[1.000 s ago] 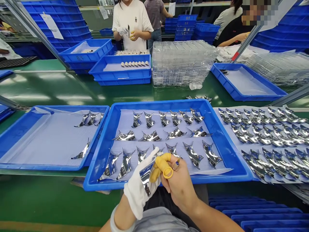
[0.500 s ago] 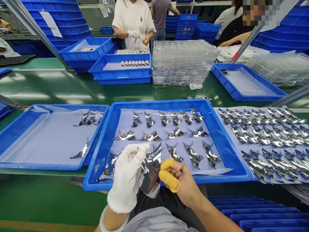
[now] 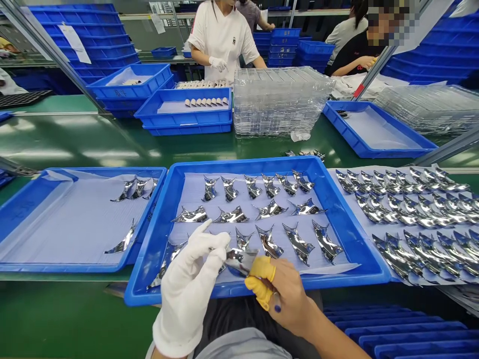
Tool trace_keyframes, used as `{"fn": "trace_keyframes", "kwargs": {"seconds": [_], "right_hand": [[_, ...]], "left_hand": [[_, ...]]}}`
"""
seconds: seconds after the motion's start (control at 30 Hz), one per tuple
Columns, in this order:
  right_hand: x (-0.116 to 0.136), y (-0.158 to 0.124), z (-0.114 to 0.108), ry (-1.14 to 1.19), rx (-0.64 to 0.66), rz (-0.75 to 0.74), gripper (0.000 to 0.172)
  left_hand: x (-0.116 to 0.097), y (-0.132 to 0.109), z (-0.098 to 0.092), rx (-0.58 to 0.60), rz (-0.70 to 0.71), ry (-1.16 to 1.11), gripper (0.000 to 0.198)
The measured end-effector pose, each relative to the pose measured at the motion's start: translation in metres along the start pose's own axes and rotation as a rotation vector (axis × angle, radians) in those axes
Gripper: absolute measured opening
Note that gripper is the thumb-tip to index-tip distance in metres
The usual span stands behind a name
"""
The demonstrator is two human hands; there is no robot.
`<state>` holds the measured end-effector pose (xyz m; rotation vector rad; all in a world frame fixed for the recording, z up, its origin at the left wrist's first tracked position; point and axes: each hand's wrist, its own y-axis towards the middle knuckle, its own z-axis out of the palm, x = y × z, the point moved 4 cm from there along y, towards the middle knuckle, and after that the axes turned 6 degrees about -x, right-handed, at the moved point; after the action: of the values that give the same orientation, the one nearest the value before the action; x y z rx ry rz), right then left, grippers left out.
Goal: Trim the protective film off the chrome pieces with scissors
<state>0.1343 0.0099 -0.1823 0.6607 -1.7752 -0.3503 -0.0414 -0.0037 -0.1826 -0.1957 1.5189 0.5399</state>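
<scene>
My left hand (image 3: 187, 291), in a white glove, and my right hand (image 3: 282, 294), bare with yellow finger cots, both pinch one shiny chrome winged part (image 3: 239, 259) over the front edge of the middle blue tray (image 3: 337, 214). My right hand also holds a small tool with a blue tip (image 3: 277, 305). The tray holds several more chrome parts (image 3: 269, 209) laid in rows on a white sheet.
A left blue tray (image 3: 22, 209) holds a few chrome parts (image 3: 136, 188). Many chrome parts (image 3: 411, 209) lie on a sheet at right. Behind stand clear plastic tray stacks (image 3: 280, 99), more blue trays (image 3: 187, 112), and people working across the green table (image 3: 75, 139).
The chrome part was held upright near my lap; now it is tilted flat and lifted toward the tray's front edge, with both hands shifted slightly forward.
</scene>
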Motion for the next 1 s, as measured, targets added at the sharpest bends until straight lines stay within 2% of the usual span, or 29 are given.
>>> {"fn": "trace_keyframes", "kwargs": {"seconds": [0.07, 0.13, 0.43, 0.5, 0.57, 0.7, 0.77, 0.83, 0.93, 1.0], "right_hand": [[0.004, 0.000, -0.003, -0.142, -0.028, -0.177, 0.016], [0.004, -0.001, -0.005, -0.200, -0.048, -0.261, 0.021], [-0.007, -0.007, -0.003, -0.249, -0.005, -0.295, 0.029], [-0.007, -0.006, -0.001, -0.196, 0.007, -0.248, 0.023], [-0.008, -0.003, 0.003, -0.110, 0.051, -0.137, 0.016], [-0.015, 0.001, 0.013, 0.111, 0.139, 0.152, 0.028], [-0.022, 0.002, 0.015, 0.154, 0.122, 0.237, 0.023], [-0.031, 0.002, 0.015, 0.129, 0.083, 0.287, 0.020], [-0.045, 0.000, 0.013, 0.057, 0.055, 0.329, 0.022], [-0.050, -0.002, 0.013, 0.042, 0.069, 0.326, 0.023]], "left_hand": [[0.003, -0.001, -0.002, 0.008, 0.000, 0.034, 0.023], [0.007, -0.002, -0.004, 0.012, -0.010, 0.054, 0.024], [0.018, 0.001, -0.010, 0.065, -0.070, 0.095, 0.031], [0.019, 0.003, -0.009, 0.075, -0.102, 0.055, 0.030], [0.018, 0.006, -0.007, 0.107, -0.109, -0.006, 0.025], [0.006, 0.016, -0.004, 0.226, -0.009, -0.051, 0.011], [-0.005, 0.026, -0.009, 0.248, 0.039, 0.033, 0.011], [-0.019, 0.046, -0.018, 0.195, 0.084, 0.174, 0.011], [-0.036, 0.093, -0.032, 0.049, 0.166, 0.429, 0.013], [-0.033, 0.132, -0.030, 0.100, 0.230, 0.770, 0.022]]}}
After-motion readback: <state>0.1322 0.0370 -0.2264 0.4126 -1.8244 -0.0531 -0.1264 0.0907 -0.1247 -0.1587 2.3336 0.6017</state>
